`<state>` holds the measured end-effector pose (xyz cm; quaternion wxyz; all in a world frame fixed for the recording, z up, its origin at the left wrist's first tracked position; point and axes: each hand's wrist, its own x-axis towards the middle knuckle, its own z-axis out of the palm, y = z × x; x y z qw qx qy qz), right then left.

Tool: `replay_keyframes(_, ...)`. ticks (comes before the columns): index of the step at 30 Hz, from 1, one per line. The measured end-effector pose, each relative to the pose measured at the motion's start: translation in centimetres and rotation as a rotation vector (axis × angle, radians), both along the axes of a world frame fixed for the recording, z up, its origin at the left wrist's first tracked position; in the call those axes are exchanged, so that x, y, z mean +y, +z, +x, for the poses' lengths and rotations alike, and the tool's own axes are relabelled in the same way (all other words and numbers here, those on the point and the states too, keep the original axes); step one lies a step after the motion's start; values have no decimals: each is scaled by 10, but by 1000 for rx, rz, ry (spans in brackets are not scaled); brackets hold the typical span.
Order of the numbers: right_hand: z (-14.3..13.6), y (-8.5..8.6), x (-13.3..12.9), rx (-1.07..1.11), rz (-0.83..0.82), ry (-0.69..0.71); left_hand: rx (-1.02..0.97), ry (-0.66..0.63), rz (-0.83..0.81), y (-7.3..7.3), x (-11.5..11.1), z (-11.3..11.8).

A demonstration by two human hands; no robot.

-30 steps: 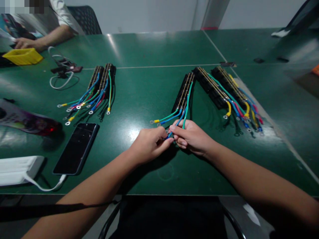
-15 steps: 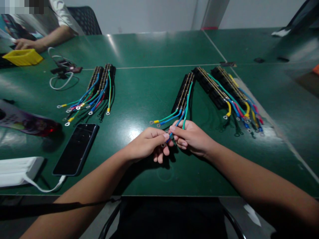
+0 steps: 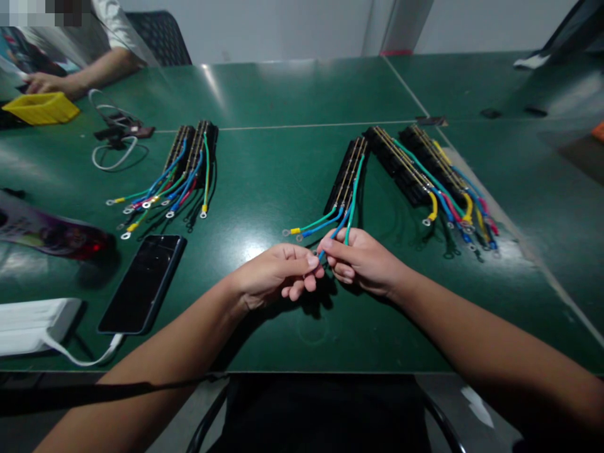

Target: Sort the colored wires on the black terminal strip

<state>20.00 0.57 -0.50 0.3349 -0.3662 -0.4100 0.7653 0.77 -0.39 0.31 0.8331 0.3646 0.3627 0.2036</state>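
Near the middle of the green table (image 3: 264, 182), the left hand (image 3: 283, 270) and the right hand (image 3: 361, 258) meet at 1 blue wire (image 3: 321, 255). The left thumb and forefinger are pinched together on its lower end, the other fingers loosely curled; the lug there is mostly hidden. The right thumb and fingers are clamped on the same wire just above, and a green wire (image 3: 357, 179) runs down behind that hand; whether it is gripped too, I cannot tell. Both wires come from a black block (image 3: 340, 179) lying on the table beyond the hands. From its near end 2 more wires, 1 green (image 3: 315, 223) and 1 blue (image 3: 325, 225), bend left to ring lugs. To the right lie 2 further blocks (image 3: 401, 167), and well to the left 2 more (image 3: 195, 154), all trailing coloured wires. Left of the left forearm are a phone (image 3: 142, 286), a white cable (image 3: 78, 359), a power bank (image 3: 35, 324) and a bottle (image 3: 51, 228). At the far left, a co-worker's hand (image 3: 47, 83) rests behind a yellow bin (image 3: 42, 109).
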Motion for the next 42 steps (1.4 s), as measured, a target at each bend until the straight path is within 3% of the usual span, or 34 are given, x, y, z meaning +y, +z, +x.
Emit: replay_keyframes(42,1,-3,0,-4,29,37,2,-56,28,-1,-2,3)
